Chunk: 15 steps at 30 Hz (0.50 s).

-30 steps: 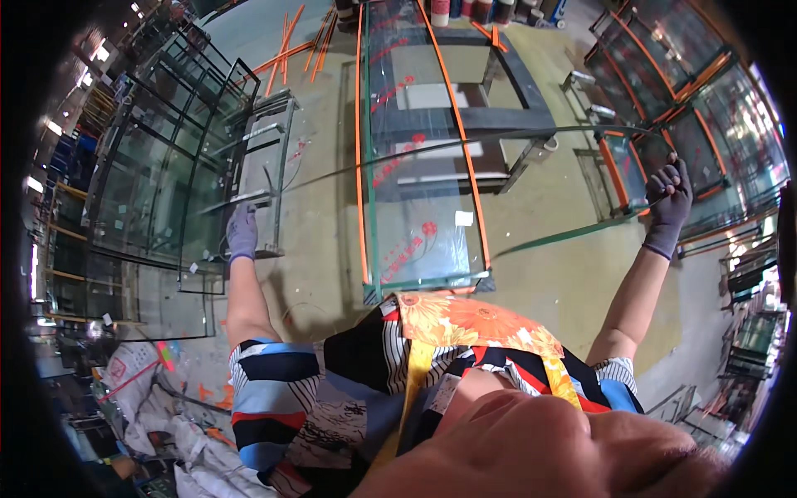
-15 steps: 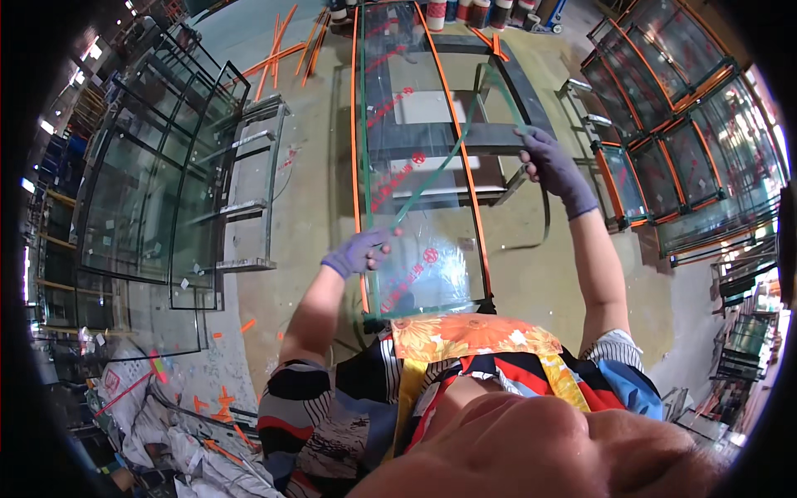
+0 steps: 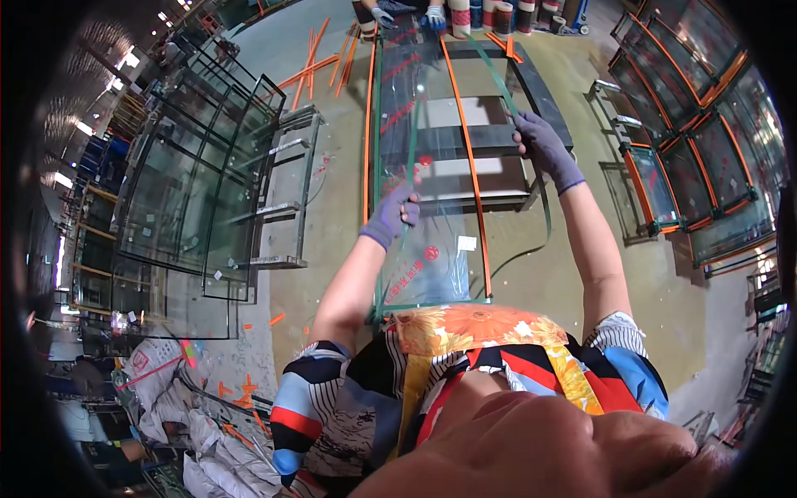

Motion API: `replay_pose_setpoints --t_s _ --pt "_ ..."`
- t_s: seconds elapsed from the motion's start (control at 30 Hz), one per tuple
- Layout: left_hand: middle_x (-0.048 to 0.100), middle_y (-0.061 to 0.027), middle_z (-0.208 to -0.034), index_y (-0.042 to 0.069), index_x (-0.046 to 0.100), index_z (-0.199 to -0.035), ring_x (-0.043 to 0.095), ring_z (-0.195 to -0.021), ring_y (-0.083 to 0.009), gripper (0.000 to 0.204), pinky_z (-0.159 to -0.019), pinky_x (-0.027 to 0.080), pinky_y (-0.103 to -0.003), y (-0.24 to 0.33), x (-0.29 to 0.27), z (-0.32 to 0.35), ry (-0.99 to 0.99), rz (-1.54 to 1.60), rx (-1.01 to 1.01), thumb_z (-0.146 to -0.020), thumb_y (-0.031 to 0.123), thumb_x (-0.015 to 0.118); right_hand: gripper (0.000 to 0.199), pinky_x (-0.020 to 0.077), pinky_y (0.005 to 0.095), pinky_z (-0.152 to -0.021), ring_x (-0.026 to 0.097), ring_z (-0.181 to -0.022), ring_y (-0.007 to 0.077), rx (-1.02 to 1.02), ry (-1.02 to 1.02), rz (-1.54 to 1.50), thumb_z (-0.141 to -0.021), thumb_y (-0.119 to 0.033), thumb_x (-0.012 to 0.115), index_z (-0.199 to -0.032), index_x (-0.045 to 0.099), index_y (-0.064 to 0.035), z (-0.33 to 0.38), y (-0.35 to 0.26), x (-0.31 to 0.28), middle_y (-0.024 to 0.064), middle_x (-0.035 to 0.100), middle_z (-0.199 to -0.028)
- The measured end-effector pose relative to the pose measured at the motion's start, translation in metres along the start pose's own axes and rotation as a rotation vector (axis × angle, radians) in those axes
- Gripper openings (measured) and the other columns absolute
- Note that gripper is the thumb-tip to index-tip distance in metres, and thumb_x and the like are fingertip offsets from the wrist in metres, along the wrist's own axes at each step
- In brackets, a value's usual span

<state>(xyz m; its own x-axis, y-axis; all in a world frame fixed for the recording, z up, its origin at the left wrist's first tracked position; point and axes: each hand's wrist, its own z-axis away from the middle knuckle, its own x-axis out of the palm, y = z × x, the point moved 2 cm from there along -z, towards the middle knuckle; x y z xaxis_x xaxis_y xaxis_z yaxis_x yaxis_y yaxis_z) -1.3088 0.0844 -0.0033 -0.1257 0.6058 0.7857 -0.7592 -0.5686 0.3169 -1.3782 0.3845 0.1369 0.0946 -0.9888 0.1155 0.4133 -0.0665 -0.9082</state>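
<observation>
In front of me lies a long glass panel with red printed marks. Orange strips run along its two long sides. My left hand, in a purple glove, is closed on a green strap above the glass. Off the panel's right side, my gloved right hand grips another stretch of green strap, which rises toward the far end. From this hand a loose tail curves down and back toward the panel's near right corner.
At the far end are a co-worker's gloved hands. Beneath the panel stands a dark metal frame table. Glass frames lean on a rack at left; orange-edged panes stand at right. Loose orange strips lie on the floor.
My left hand has moved farther out over the glass and to the right. The strap stretches now run toward the far end, where a co-worker's hands have appeared. My right hand keeps its grip.
</observation>
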Motion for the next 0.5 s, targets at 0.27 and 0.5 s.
replay_pose_setpoints --t_s 0.27,0.5 --pt "0.046 0.003 -0.072 0.016 0.051 -0.109 0.033 -0.045 -0.0013 0.024 -0.038 0.027 -0.016 0.052 -0.007 -0.041 0.002 0.056 0.116 -0.086 0.023 0.056 0.022 0.0305 0.0176 -0.041 0.042 -0.046 0.0034 0.021 -0.009 0.102 -0.09 -0.028 0.048 -0.109 0.053 -0.0181 -0.051 -0.009 0.033 -0.0075 0.044 -0.061" --pt "0.045 0.0025 -0.073 0.016 0.047 -0.11 0.03 -0.045 -0.0027 0.023 -0.039 0.026 -0.018 0.074 -0.028 -0.074 0.047 0.006 0.139 -0.089 0.025 0.048 0.022 0.0314 0.0189 -0.039 0.044 -0.044 0.0054 0.089 0.013 0.123 -0.089 -0.027 0.049 -0.109 0.054 -0.0173 -0.104 0.019 0.057 -0.0051 0.048 -0.059"
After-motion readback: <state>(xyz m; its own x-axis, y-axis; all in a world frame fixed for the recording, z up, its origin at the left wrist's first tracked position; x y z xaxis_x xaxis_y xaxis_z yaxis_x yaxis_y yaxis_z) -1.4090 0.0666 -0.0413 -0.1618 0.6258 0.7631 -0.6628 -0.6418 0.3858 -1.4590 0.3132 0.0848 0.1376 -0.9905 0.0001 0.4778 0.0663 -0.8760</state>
